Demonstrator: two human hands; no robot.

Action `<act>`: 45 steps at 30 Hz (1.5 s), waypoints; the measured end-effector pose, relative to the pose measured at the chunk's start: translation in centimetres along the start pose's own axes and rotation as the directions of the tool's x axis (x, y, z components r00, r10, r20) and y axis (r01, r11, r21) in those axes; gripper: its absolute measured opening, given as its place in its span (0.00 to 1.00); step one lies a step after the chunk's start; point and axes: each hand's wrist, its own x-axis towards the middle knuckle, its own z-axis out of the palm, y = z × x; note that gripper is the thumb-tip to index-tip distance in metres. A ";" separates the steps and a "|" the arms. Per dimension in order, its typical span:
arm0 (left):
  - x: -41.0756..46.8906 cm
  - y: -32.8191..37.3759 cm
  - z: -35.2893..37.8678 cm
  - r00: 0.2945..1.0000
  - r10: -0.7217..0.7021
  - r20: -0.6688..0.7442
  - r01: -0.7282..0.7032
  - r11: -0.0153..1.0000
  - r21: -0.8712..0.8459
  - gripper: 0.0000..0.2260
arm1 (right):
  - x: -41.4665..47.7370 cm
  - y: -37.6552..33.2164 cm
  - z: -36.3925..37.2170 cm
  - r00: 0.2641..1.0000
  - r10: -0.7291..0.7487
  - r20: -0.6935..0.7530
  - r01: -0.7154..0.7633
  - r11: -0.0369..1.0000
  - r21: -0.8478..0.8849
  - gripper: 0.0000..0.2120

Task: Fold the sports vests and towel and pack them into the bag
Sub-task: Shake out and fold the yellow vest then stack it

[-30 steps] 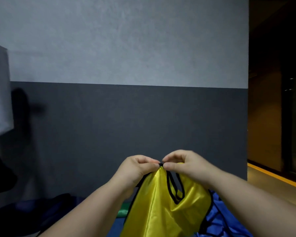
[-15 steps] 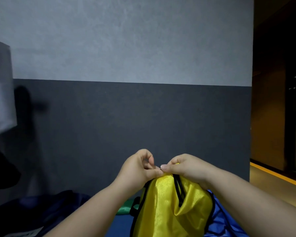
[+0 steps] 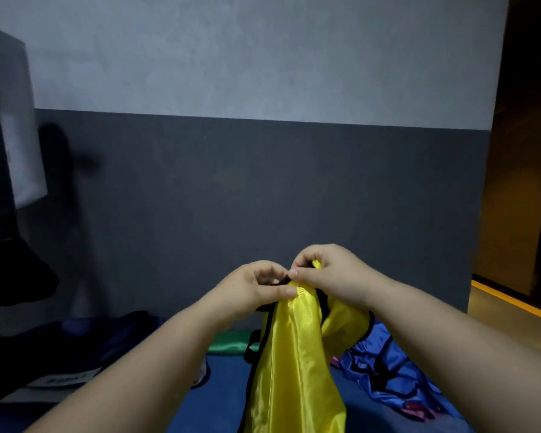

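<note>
Pinching with both: left hand (image 3: 256,289) and right hand (image 3: 331,273) nip black-trimmed top of yellow vest (image 3: 291,364), fingertips almost meeting. Vest hangs from grip toward 6 o'clock, long axis vertical. Blue vest (image 3: 384,360) heaped at 4 o'clock, nearer right hand. Dark bag (image 3: 116,335), probably, at 8 o'clock.

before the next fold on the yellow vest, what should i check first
1. The left hand pinches the top of the yellow vest: ok.
2. The right hand pinches the top edge beside it: ok.
3. Shoulder straps lined up: cannot tell, fingers cover them.
4. Vest hanging free of the blue surface: cannot tell, its lower end leaves the picture.
5. The blue vest folded: not ok, it lies crumpled on the right.
6. Bag open and ready: cannot tell, only a dark heap shows on the left.
</note>
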 end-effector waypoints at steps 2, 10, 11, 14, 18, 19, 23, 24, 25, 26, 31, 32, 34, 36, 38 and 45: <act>-0.2 -0.1 -0.8 0.996 -0.036 0.082 0.035 0.999 0.013 0.06 | 0.4 -0.2 0.7 0.999 -0.050 -0.003 0.050 0.999 -0.011 0.06; 0.5 -1.1 -3.0 0.991 -0.111 -0.076 0.121 0.982 0.142 0.15 | 3.1 0.6 1.6 0.983 -0.071 -0.172 0.088 0.992 0.091 0.05; 0.8 -1.1 -3.1 0.989 -0.072 -0.131 0.103 0.965 0.241 0.14 | 3.3 0.9 1.7 0.981 -0.063 -0.185 0.083 0.992 0.100 0.06; 1.9 -1.0 -3.3 0.969 0.115 -0.220 0.025 0.836 0.549 0.16 | 3.6 2.6 1.8 0.971 -0.020 -0.239 0.057 0.987 0.149 0.07; 2.8 -3.0 -2.5 0.982 0.129 -0.137 0.006 0.710 0.705 0.34 | 2.9 6.9 2.6 0.958 0.087 -0.275 -0.036 0.982 0.184 0.03; 2.9 -4.3 -2.0 0.991 0.087 -0.103 0.021 0.654 0.756 0.35 | 2.4 8.3 3.0 0.957 0.115 -0.268 -0.068 0.982 0.179 0.04; 2.6 -11.9 1.3 1.000 0.000 -0.022 0.020 0.374 0.927 0.25 | -0.4 14.9 6.3 0.946 0.266 -0.184 -0.254 0.963 0.086 0.06; 2.2 -13.8 2.4 1.000 -0.007 -0.025 0.026 0.333 0.943 0.20 | -1.2 16.6 7.4 0.935 0.314 -0.163 -0.308 0.949 0.064 0.07; 1.9 -15.4 3.6 0.999 -0.021 -0.029 0.035 0.318 0.948 0.16 | -2.1 18.2 8.5 0.921 0.364 -0.142 -0.361 0.931 0.048 0.08; 1.6 -16.7 4.9 0.999 -0.039 -0.033 0.044 0.323 0.945 0.13 | -3.0 19.6 9.6 0.903 0.413 -0.121 -0.411 0.911 0.040 0.09; 0.5 -21.9 9.4 0.994 -0.106 -0.017 0.056 0.376 0.925 0.14 | -6.6 24.3 12.6 0.795 0.597 -0.107 -0.594 0.802 0.067 0.10; 0.3 -22.8 9.7 0.991 -0.129 -0.017 0.067 0.394 0.917 0.14 | -7.1 24.7 12.7 0.785 0.609 -0.115 -0.602 0.793 0.089 0.09; -0.2 -24.1 9.7 0.983 -0.182 -0.026 0.105 0.441 0.892 0.15 | -7.8 25.3 12.8 0.785 0.610 -0.110 -0.598 0.792 0.119 0.07; -0.2 -24.8 9.2 0.970 -0.240 -0.027 0.147 0.499 0.854 0.15 | -8.2 25.5 13.0 0.796 0.595 -0.113 -0.581 0.803 0.134 0.07; 0.5 -24.6 8.1 0.962 -0.271 -0.015 0.171 0.561 0.810 0.17 | -8.2 25.4 12.9 0.808 0.569 -0.153 -0.543 0.820 0.179 0.07; 4.6 -20.2 3.2 0.991 0.133 0.014 -0.066 0.392 0.917 0.25 | -7.5 25.4 11.4 0.788 0.533 -0.307 -0.432 0.835 0.340 0.05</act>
